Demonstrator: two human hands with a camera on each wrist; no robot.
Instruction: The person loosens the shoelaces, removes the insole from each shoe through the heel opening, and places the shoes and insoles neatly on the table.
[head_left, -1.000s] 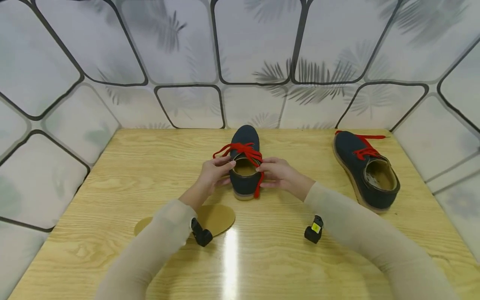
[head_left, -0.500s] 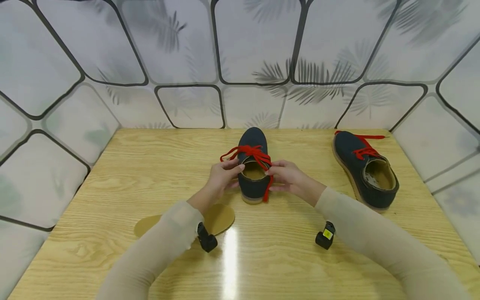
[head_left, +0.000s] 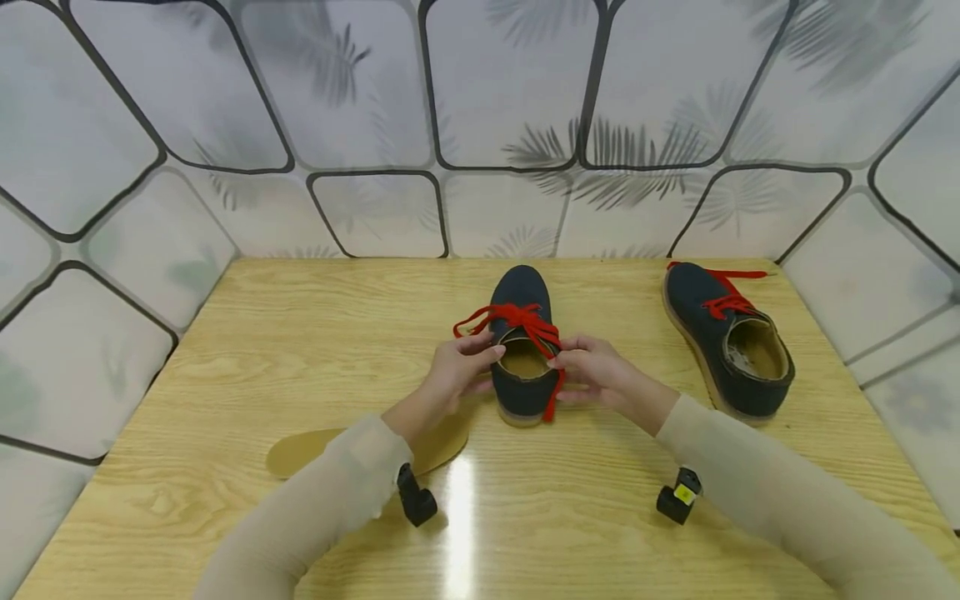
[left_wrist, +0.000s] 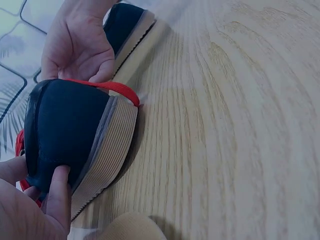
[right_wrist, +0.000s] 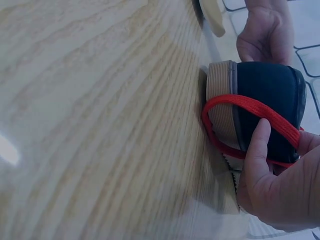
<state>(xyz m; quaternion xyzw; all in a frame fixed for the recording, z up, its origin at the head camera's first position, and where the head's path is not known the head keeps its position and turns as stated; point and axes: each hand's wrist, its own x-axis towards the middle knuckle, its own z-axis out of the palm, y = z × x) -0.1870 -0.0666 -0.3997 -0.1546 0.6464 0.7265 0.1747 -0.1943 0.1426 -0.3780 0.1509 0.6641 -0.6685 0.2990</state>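
A navy shoe (head_left: 521, 396) with red laces (head_left: 517, 315) stands on the wooden table, toe toward the back wall. My left hand (head_left: 459, 367) grips its left side, the thumb at the collar and fingers against the outer upper. On the opposite side my right hand (head_left: 606, 377) pinches the collar edge the same way. A loose red lace end hangs down by the right hand's fingers, crossing the heel side and sole in the right wrist view. The shoe's heel (left_wrist: 70, 125) and ribbed tan sole (left_wrist: 112, 145) face the left wrist camera.
A matching navy shoe (head_left: 693, 304) with red laces lies at the right, angled. Flat tan insoles (head_left: 300, 451) lie at the left, partly covered by my left forearm. A patterned wall (head_left: 502, 212) borders the table's back edge.
Both hands have moved the shoe right and nearer to me along the table, keeping hold of its sides. The other shoe and the insoles have stayed in place.
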